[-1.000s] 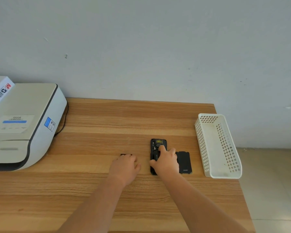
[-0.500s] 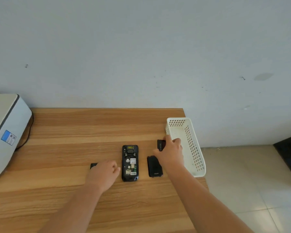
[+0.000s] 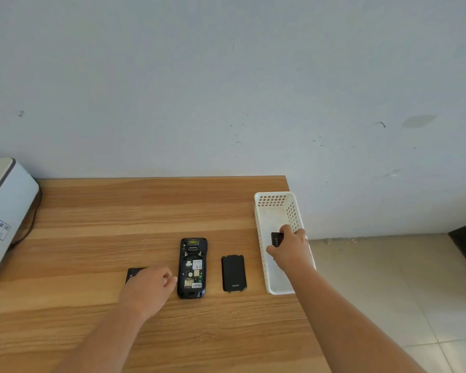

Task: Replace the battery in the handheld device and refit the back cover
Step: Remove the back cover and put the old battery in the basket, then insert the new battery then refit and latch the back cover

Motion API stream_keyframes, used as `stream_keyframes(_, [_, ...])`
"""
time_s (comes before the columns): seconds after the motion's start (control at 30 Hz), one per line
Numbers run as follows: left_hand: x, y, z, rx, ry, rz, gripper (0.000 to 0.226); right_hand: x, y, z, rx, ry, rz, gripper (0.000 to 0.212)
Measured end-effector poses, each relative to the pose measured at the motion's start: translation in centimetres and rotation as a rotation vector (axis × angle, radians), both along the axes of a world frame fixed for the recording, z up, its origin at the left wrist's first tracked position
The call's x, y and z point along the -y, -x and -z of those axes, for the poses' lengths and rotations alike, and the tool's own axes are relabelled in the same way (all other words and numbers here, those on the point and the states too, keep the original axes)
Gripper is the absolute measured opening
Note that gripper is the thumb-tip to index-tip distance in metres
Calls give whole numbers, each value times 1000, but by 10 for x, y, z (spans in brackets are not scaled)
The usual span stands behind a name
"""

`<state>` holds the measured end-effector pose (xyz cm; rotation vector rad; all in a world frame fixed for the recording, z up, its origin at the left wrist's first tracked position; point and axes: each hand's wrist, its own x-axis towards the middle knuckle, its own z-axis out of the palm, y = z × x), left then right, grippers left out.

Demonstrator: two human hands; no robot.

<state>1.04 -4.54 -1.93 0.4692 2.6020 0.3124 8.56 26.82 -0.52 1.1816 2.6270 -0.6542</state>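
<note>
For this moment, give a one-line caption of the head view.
Right hand holds a battery over the white basket; opened device and back cover lie on the table.

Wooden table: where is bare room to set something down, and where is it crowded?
The table is bare along the wall, between the printer and the white basket, and along the near edge between the forearms. Crowded: the middle row, where the left hand over a dark battery, the open device and the back cover sit. The right hand holds another battery over the basket.
</note>
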Motion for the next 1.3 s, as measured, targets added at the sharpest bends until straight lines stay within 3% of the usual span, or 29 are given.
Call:
stream_keyframes(0.47, [-3, -4, 4, 28, -2, -23, 25, -2, -1, 32, 144, 50, -91, 34])
stream_keyframes(0.97, [8, 7, -19, 20, -39, 1, 25, -3, 15, -4, 97, 31, -59, 48])
stream_keyframes(1.17, [12, 14, -36, -6, -43, 8, 25, 28, 38, -42, 8, -143, -245, 50])
stream_keyframes(1.3, [20, 15, -41, -10, -51, 3, 25, 59, 43, -45, -4, -130, -437, 52])
